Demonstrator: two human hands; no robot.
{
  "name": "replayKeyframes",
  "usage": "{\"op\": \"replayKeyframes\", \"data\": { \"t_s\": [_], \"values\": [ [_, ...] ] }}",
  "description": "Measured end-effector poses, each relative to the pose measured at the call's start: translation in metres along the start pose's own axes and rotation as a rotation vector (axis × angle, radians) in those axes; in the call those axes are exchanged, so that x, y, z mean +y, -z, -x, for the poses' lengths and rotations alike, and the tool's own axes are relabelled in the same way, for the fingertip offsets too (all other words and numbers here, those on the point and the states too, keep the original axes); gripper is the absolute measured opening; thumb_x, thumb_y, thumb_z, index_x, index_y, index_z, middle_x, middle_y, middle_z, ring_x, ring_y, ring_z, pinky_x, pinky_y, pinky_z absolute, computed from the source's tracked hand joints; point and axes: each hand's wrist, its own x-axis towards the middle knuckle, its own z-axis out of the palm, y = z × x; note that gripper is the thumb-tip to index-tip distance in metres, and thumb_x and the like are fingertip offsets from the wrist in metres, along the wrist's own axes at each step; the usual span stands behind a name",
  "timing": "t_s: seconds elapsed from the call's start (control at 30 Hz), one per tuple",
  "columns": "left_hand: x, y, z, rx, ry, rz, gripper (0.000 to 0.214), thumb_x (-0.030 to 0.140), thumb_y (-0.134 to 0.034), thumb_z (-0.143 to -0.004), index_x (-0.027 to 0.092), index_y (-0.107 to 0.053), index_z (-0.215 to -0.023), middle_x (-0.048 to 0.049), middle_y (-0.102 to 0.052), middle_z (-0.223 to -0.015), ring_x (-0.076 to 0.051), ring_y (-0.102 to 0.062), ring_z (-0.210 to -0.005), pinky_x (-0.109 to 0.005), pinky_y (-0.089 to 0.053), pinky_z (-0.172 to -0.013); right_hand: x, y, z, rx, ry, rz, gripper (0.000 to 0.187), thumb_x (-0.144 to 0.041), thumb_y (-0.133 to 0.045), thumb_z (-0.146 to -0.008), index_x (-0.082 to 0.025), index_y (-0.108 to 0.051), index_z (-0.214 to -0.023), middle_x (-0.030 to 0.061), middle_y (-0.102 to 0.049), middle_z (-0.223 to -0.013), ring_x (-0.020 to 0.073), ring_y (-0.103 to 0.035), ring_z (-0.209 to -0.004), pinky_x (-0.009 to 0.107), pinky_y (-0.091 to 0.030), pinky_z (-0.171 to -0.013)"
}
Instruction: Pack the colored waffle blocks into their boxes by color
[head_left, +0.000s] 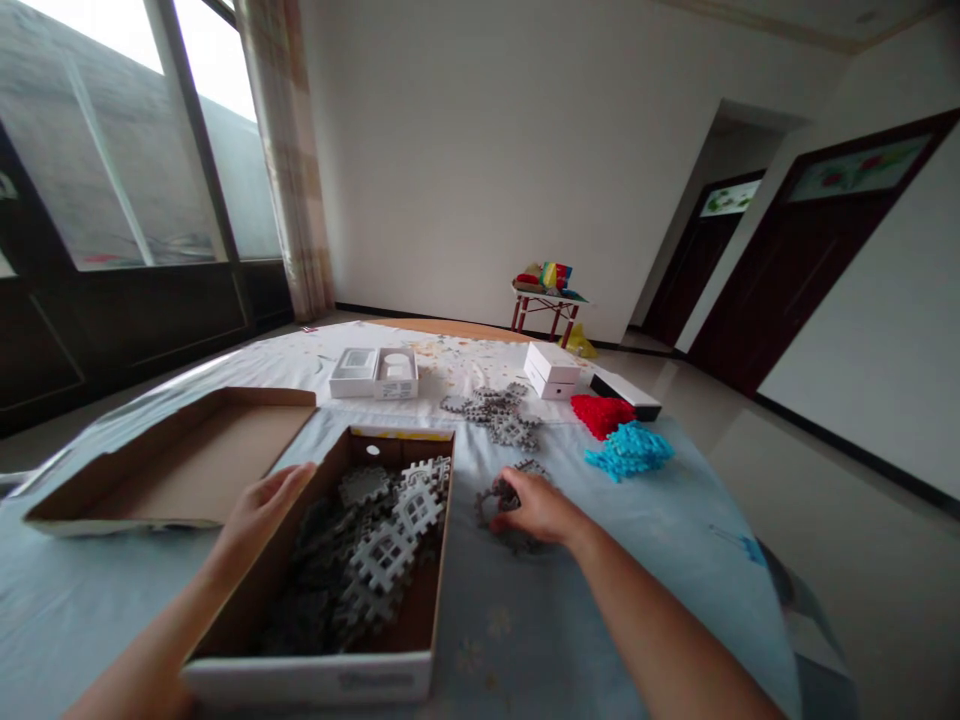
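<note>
A cardboard box (444,560) with white outer sides stands in front of me, holding several grey interlocking building pieces (382,550), some with window-like cut-outs. My left hand (271,500) is at the box's left wall, with its fingers bent against the rim. To the right of the box, my right hand (534,503) is closed, thumb and fingers pinching at grey toothed pieces (489,508) low over the tablecloth. Which piece sits between the fingertips is partly hidden. Farther back lies a loose pile of grey pieces (499,412).
An open cardboard lid (202,440) lies left of the box. Behind stand an open white box (373,373) and a white carton (553,370). A red pile (601,414), a blue pile (631,450) and a dark-and-white flat box (626,392) lie at the table's right side.
</note>
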Motion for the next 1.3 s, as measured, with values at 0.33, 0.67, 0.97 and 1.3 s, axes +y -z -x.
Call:
{"op": "replayKeyframes", "data": {
  "t_s": [0.33, 0.67, 0.97, 1.3],
  "values": [
    [0.002, -0.002, 0.003, -0.020, 0.036, 0.114, 0.055, 0.061, -0.058, -0.054, 0.011, -0.069, -0.077, -0.0078, -0.071, -0.078, -0.025, -0.061, -0.081, -0.031, -0.048, -0.071, -0.071, 0.042, -0.011, 0.328, 0.146, -0.526, 0.044, -0.048, -0.068, -0.064, -0.018, -0.051, -0.092, 0.0002, -0.058, -0.081, 0.0132, -0.054, -0.071, 0.026, -0.044, -0.067],
    [0.004, -0.002, 0.005, -0.047, 0.029, 0.123, 0.052, 0.060, -0.057, -0.057, 0.012, -0.067, -0.075, -0.0054, -0.069, -0.070, -0.023, -0.060, -0.075, -0.030, -0.047, -0.069, -0.140, 0.016, -0.023, -0.125, 0.328, -0.658, 0.052, -0.046, -0.064, -0.070, -0.021, -0.052, -0.115, 0.0039, -0.062, -0.100, 0.0160, -0.059, -0.090, 0.029, -0.047, -0.078],
    [-0.004, -0.001, -0.003, -0.031, 0.041, 0.126, 0.061, 0.067, -0.061, -0.046, 0.013, -0.068, -0.073, -0.0048, -0.070, -0.070, -0.024, -0.061, -0.079, -0.032, -0.047, -0.075, -0.038, 0.043, -0.017, 0.293, 0.079, -0.332, 0.034, -0.037, -0.061, -0.073, -0.016, -0.060, -0.100, 0.0055, -0.066, -0.090, 0.0161, -0.061, -0.084, 0.031, -0.047, -0.078],
    [-0.018, 0.001, -0.013, -0.056, 0.051, 0.046, 0.073, 0.075, -0.057, -0.041, 0.012, -0.069, -0.076, -0.0069, -0.072, -0.076, -0.024, -0.064, -0.073, -0.028, -0.051, -0.062, 0.077, 0.034, 0.024, 0.247, -0.265, 0.085, 0.035, -0.039, -0.069, -0.060, -0.018, -0.064, -0.088, 0.0049, -0.064, -0.081, 0.0205, -0.059, -0.077, 0.032, -0.045, -0.070]
  ]
}}
